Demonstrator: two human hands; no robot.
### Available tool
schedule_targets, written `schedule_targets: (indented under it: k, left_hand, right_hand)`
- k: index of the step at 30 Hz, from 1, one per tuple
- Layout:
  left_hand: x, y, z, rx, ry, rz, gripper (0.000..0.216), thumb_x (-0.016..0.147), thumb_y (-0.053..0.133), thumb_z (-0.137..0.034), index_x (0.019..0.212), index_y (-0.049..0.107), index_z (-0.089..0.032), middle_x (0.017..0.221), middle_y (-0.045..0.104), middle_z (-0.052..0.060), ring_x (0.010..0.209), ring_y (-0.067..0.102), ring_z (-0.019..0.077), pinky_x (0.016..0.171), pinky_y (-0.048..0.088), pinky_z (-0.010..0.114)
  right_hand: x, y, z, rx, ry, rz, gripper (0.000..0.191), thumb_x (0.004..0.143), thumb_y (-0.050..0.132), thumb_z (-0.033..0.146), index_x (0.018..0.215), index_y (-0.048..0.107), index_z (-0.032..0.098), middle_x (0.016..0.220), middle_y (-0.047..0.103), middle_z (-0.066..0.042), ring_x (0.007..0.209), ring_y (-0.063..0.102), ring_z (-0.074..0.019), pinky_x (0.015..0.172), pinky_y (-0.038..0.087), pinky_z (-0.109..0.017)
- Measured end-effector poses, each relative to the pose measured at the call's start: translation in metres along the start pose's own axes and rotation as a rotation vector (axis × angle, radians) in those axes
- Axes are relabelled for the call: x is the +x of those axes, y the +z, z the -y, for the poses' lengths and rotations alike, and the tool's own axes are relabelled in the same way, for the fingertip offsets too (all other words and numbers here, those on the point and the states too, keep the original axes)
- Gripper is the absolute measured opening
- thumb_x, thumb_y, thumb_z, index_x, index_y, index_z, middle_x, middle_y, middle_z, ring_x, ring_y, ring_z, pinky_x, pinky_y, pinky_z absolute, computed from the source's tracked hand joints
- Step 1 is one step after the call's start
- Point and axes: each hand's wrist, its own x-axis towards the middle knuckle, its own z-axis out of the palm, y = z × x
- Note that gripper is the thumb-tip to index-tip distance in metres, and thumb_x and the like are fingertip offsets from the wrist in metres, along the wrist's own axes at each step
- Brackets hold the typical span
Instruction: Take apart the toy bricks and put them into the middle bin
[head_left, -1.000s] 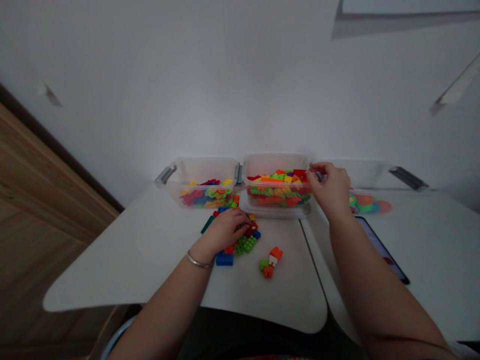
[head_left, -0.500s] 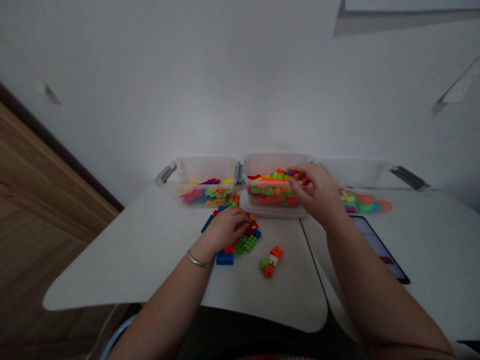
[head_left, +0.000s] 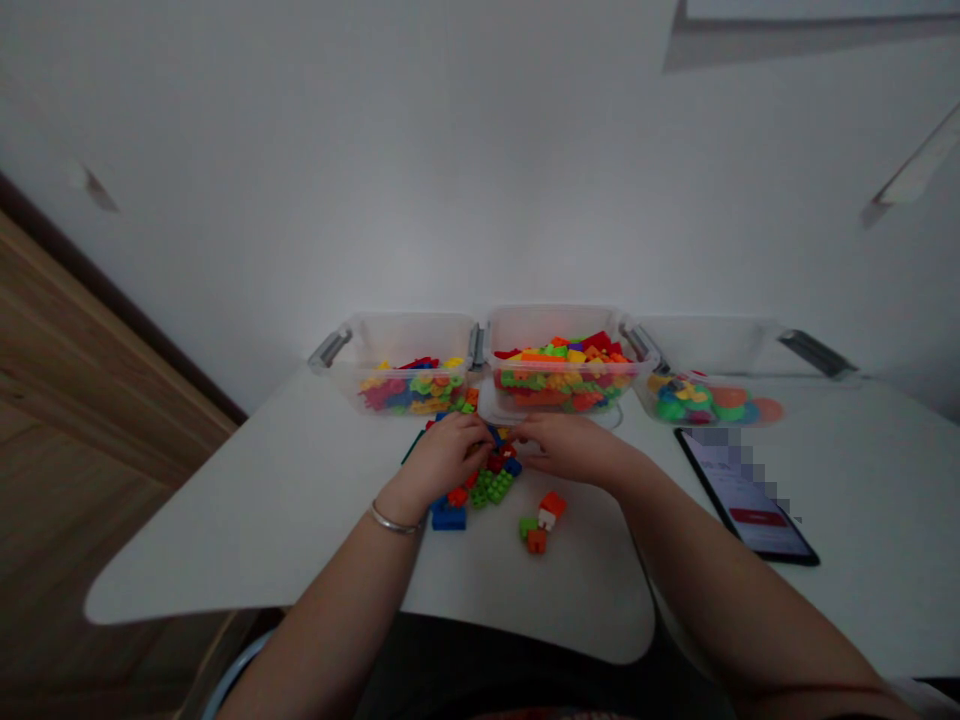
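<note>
A pile of coloured toy building blocks (head_left: 493, 487) lies on the white table in front of me. My left hand (head_left: 452, 457), with a silver bangle at the wrist, rests over the pile's left side. Its fingers are curled down, and what they hold, if anything, is hidden. Reaching in from the right, my right hand (head_left: 566, 446) is at the pile's upper right edge, thumb and fingers apart, with nothing visible in them. Near the fingertips of both hands sit red and blue blocks (head_left: 512, 466). Closer to me lies a small joined group of orange, white and green blocks (head_left: 547, 520).
Along the wall stand three clear plastic boxes: a left box (head_left: 405, 335) and a middle box (head_left: 551, 322), both with coloured blocks, and a right box (head_left: 705, 340) with round coloured pieces. A phone (head_left: 765, 517) lies on the table (head_left: 247, 520) at right.
My right hand has left the middle box and come down toward me and left, to the pile beside my left hand. My left hand stays over the pile.
</note>
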Motion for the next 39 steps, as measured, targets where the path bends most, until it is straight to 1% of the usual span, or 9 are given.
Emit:
schedule_targets:
  k: [7, 14, 17, 19, 24, 29, 32, 36, 39]
  left_hand:
    - [0.001, -0.001, -0.003, 0.008, -0.007, 0.004, 0.013, 0.093, 0.059, -0.018, 0.09, 0.072, -0.019, 0.095, 0.07, 0.006, 0.091, 0.061, 0.0206, 0.084, 0.05, 0.035]
    - [0.002, -0.001, -0.004, -0.001, -0.012, 0.006, 0.012, 0.091, 0.06, -0.016, 0.091, 0.072, -0.02, 0.095, 0.071, 0.006, 0.092, 0.062, 0.0212, 0.085, 0.05, 0.035]
    - [0.002, -0.001, -0.004, 0.007, -0.01, 0.009, 0.012, 0.091, 0.061, -0.016, 0.092, 0.073, -0.019, 0.095, 0.071, 0.006, 0.094, 0.062, 0.0218, 0.086, 0.05, 0.035]
    - [0.002, 0.0, -0.004, 0.014, -0.009, 0.013, 0.012, 0.091, 0.061, -0.017, 0.092, 0.072, -0.019, 0.094, 0.071, 0.006, 0.093, 0.062, 0.0221, 0.086, 0.05, 0.036]
    - [0.002, 0.0, -0.003, 0.015, 0.01, 0.011, 0.013, 0.092, 0.059, -0.017, 0.089, 0.071, -0.019, 0.094, 0.071, 0.006, 0.092, 0.061, 0.0216, 0.086, 0.05, 0.035]
    - [0.001, 0.001, -0.002, 0.01, 0.003, 0.008, 0.012, 0.092, 0.059, -0.017, 0.09, 0.071, -0.018, 0.095, 0.07, 0.007, 0.094, 0.061, 0.0225, 0.087, 0.05, 0.036]
    - [0.001, 0.0, -0.003, -0.002, -0.001, 0.0, 0.012, 0.092, 0.06, -0.016, 0.091, 0.071, -0.018, 0.096, 0.07, 0.007, 0.095, 0.062, 0.0225, 0.087, 0.05, 0.036]
    - [0.001, -0.001, -0.006, -0.041, -0.025, -0.031, 0.012, 0.092, 0.06, -0.015, 0.097, 0.071, -0.018, 0.098, 0.071, 0.007, 0.095, 0.063, 0.0221, 0.088, 0.05, 0.036]
    - [0.001, -0.001, -0.008, -0.063, -0.025, -0.065, 0.013, 0.092, 0.06, -0.015, 0.099, 0.071, -0.018, 0.1, 0.072, 0.007, 0.097, 0.063, 0.0228, 0.088, 0.051, 0.038]
  right_hand:
    - [0.004, 0.012, -0.003, -0.024, 0.021, 0.02, 0.039, 0.087, 0.062, 0.022, 0.126, 0.066, 0.023, 0.116, 0.071, -0.011, 0.1, 0.068, -0.0268, 0.079, 0.051, -0.033]
    - [0.006, 0.015, -0.003, -0.048, 0.038, 0.018, 0.024, 0.09, 0.056, 0.023, 0.105, 0.074, 0.023, 0.107, 0.073, -0.009, 0.093, 0.069, -0.0253, 0.073, 0.049, -0.031]
    - [0.006, 0.015, -0.001, -0.061, 0.044, -0.01, 0.028, 0.089, 0.056, 0.021, 0.112, 0.072, 0.021, 0.109, 0.073, -0.01, 0.095, 0.068, -0.0254, 0.073, 0.049, -0.031]
    - [0.005, 0.014, 0.0, -0.055, 0.014, -0.019, 0.03, 0.088, 0.056, 0.018, 0.114, 0.071, 0.021, 0.11, 0.073, -0.01, 0.097, 0.068, -0.0254, 0.074, 0.049, -0.031]
    - [0.006, 0.016, 0.004, -0.019, -0.054, 0.005, 0.024, 0.089, 0.054, 0.018, 0.106, 0.072, 0.021, 0.111, 0.073, -0.008, 0.098, 0.069, -0.0246, 0.074, 0.049, -0.03]
    - [0.008, 0.019, 0.007, -0.063, -0.047, -0.05, 0.023, 0.092, 0.054, 0.025, 0.107, 0.07, 0.019, 0.108, 0.074, -0.009, 0.096, 0.07, -0.0262, 0.071, 0.049, -0.031]
    - [0.007, 0.014, 0.009, -0.107, 0.024, -0.084, 0.022, 0.092, 0.058, 0.031, 0.103, 0.07, 0.018, 0.103, 0.075, -0.01, 0.093, 0.071, -0.0274, 0.068, 0.048, -0.031]
    - [-0.002, -0.003, 0.007, -0.085, 0.105, -0.232, 0.022, 0.092, 0.06, 0.037, 0.1, 0.07, 0.019, 0.104, 0.076, -0.008, 0.094, 0.07, -0.025, 0.068, 0.046, -0.03]
    - [-0.014, -0.02, -0.002, -0.032, 0.067, -0.36, 0.022, 0.09, 0.063, 0.039, 0.101, 0.07, 0.022, 0.098, 0.076, -0.005, 0.087, 0.069, -0.0211, 0.067, 0.044, -0.029]
